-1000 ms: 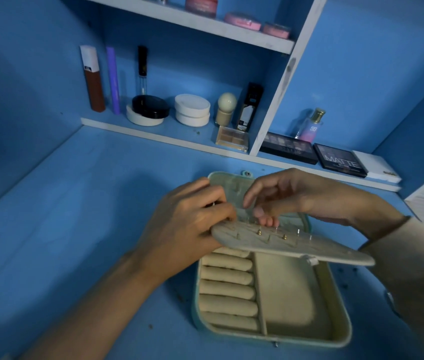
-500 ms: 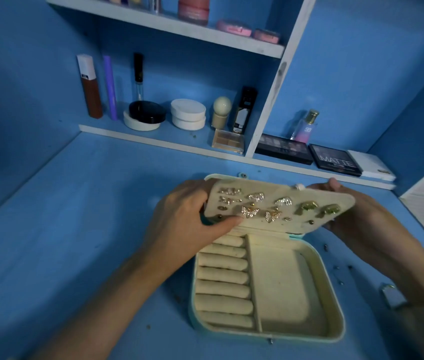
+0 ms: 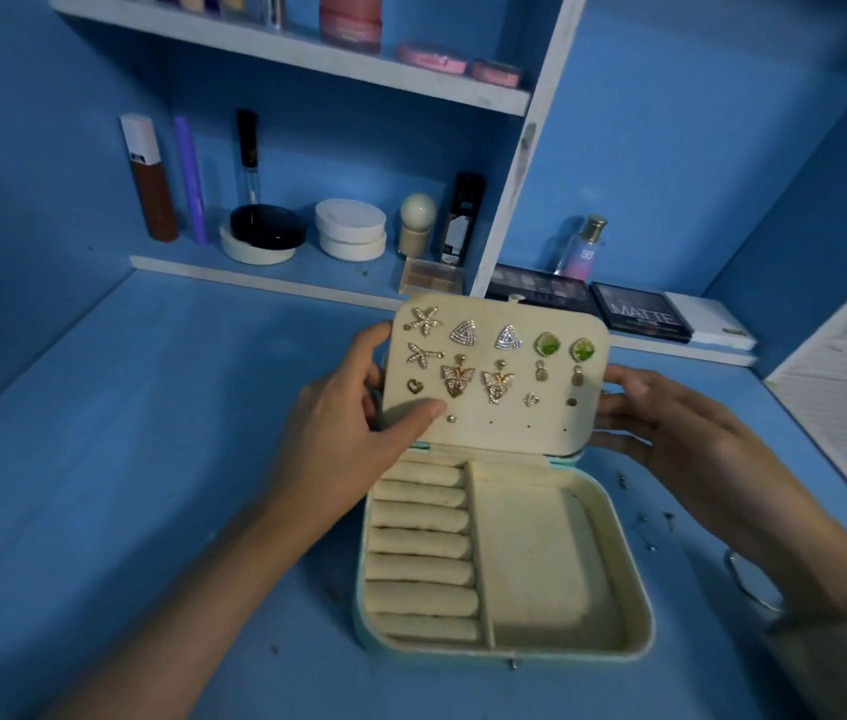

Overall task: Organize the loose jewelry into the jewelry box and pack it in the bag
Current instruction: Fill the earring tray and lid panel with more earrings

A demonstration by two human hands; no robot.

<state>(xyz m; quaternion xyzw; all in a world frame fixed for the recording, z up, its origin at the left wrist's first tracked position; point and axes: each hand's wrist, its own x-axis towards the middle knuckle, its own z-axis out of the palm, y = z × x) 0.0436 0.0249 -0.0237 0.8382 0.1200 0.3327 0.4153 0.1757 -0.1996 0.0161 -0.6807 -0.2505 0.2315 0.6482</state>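
Head view: a mint jewelry box (image 3: 642, 610) sits open on the blue desk (image 3: 151, 459), and everything else is placed around it. At the box's far edge its cream earring panel (image 3: 530, 431) is held up, tilted to face the camera. The left hand (image 3: 354, 423) is clamped on the panel's left edge, with the thumb lying across the lower left front and the fingers hidden behind. The right hand (image 3: 671, 423) pinches the panel's right edge between the thumb on top and the fingers below. Pinned to the panel are starfish studs (image 3: 424, 320), triangle studs (image 3: 464, 333), green studs (image 3: 547, 345), butterfly drops (image 3: 457, 380), a small heart (image 3: 414, 386) and a few tiny pieces. Inside the box, a column of ring rolls (image 3: 421, 548) fills the left side and a plain tray (image 3: 535, 563) takes up the right. Just right of the box, small loose pieces (image 3: 655, 527) lie scattered on the desk, and a metal bangle (image 3: 746, 584) rests near the right wrist. Behind the box, a shelf (image 3: 265, 275) carries cosmetics, with makeup palettes (image 3: 642, 311) behind its right corner.
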